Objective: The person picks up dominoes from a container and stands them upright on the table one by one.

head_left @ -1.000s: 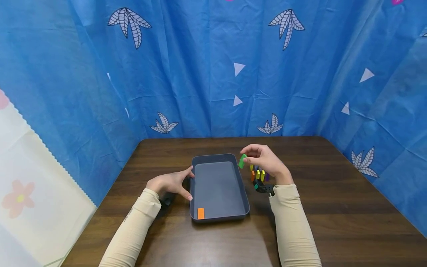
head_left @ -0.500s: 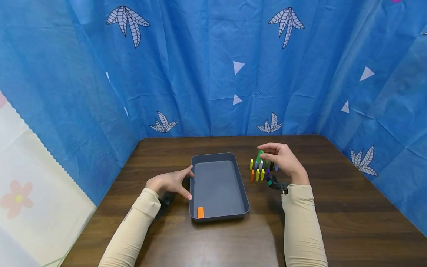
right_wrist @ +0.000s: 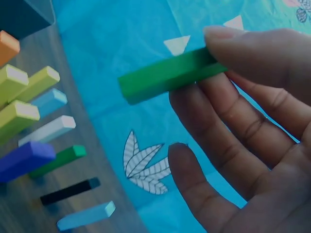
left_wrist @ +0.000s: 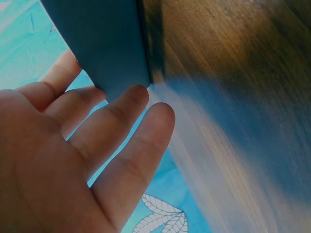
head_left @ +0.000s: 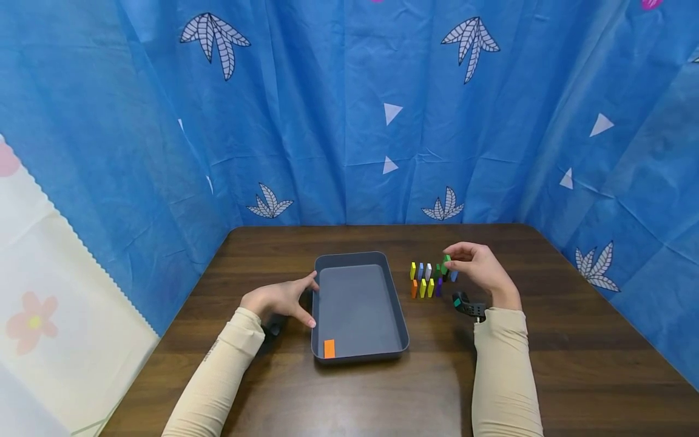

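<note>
My right hand [head_left: 483, 270] pinches a green domino-like block [right_wrist: 160, 75] between thumb and fingertips, raised above the back row of standing blocks in the head view. In that row stand a yellow block [head_left: 412, 271], a white block [head_left: 428, 271], a dark green block [right_wrist: 60, 161] and a black block [right_wrist: 70, 191], among others. Nearer stand an orange block [head_left: 414, 288], two yellow ones and a purple block [head_left: 439, 287]. The left hand [head_left: 278, 298] has its fingertips at the left wall of a grey tray [head_left: 357, 303], fingers extended. An orange block [head_left: 329, 349] lies in the tray's near left corner.
A brown wooden table [head_left: 546, 340] carries everything. Blue patterned curtains [head_left: 349, 121] hang behind it and along the sides. A black wrist camera mount [head_left: 468, 305] sits under the right wrist, just right of the standing blocks.
My right hand has moved right with the green block, from beside the tray's right wall to the right end of the back row, lowering slightly. The left hand and tray have stayed put.
</note>
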Demonstrator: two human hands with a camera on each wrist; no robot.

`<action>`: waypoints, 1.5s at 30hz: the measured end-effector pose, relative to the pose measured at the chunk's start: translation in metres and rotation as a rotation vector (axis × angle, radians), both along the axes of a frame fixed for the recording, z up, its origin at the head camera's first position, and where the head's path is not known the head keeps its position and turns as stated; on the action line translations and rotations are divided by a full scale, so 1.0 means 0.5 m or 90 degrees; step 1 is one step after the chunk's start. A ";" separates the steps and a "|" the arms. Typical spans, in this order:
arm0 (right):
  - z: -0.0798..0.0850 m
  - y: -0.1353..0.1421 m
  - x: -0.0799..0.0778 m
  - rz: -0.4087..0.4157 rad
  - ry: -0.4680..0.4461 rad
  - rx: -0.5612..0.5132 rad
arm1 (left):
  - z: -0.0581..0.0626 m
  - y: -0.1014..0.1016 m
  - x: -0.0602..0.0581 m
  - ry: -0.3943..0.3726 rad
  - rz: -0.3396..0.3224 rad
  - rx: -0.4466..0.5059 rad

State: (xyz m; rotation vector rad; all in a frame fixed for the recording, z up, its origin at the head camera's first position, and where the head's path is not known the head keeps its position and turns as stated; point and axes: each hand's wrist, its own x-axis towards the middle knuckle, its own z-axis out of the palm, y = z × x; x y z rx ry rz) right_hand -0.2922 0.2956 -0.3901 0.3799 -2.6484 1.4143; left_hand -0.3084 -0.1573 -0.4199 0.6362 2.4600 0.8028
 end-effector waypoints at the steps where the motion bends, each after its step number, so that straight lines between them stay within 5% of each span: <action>1: -0.004 0.003 -0.001 -0.005 0.000 0.011 | 0.000 0.001 0.001 -0.003 0.004 0.002; 24: -0.080 0.029 -0.027 -0.009 -0.083 0.036 | 0.004 0.000 0.001 0.017 -0.013 -0.026; 45: -0.113 0.030 -0.035 0.015 -0.119 0.025 | 0.003 0.001 0.002 -0.004 0.001 -0.009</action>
